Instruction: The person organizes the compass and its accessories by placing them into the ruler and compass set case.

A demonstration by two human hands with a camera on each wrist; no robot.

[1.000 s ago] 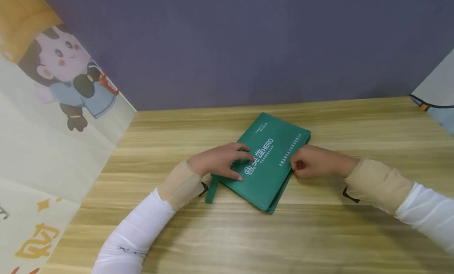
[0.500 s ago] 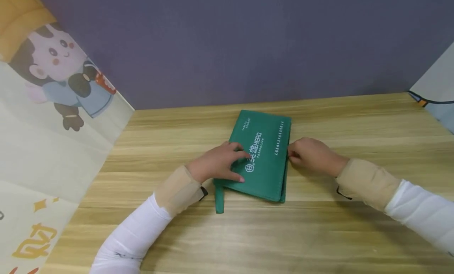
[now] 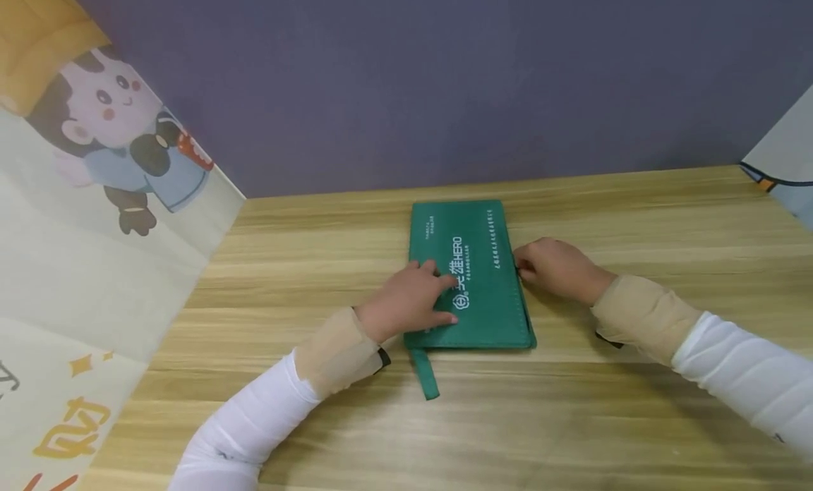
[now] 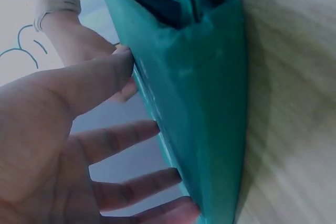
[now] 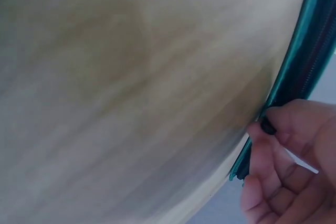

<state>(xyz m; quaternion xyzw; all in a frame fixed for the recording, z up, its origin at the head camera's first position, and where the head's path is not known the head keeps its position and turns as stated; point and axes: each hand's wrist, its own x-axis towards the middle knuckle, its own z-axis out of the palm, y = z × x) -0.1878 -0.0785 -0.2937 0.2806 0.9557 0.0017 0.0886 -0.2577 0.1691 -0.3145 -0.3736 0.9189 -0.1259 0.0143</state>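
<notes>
A green zip pouch [image 3: 476,322] with white lettering lies flat on the wooden table, a green strap [image 3: 425,374] sticking out at its near left corner. On its top face rest the spread fingertips of my left hand [image 3: 409,300], the thumb nearest me. At the pouch's right edge, my right hand [image 3: 559,269] pinches a dark zipper pull [image 5: 268,126] between thumb and curled index finger. The right wrist view shows the zipper [image 5: 316,51] running along that edge. In the left wrist view the strap end of the pouch [image 4: 205,87] gapes a little.
The wooden table [image 3: 495,427] ends at a dark blue-grey panel [image 3: 444,89] behind the pouch. A wall with a printed cartoon figure [image 3: 121,124] stands at the left. A black cable [image 3: 784,183] runs by the far right corner.
The pouch has turned anticlockwise, so its near edge now lies level across the view. My right hand went from a curled fist by the edge to pinching the zipper pull. My left hand shifted slightly right.
</notes>
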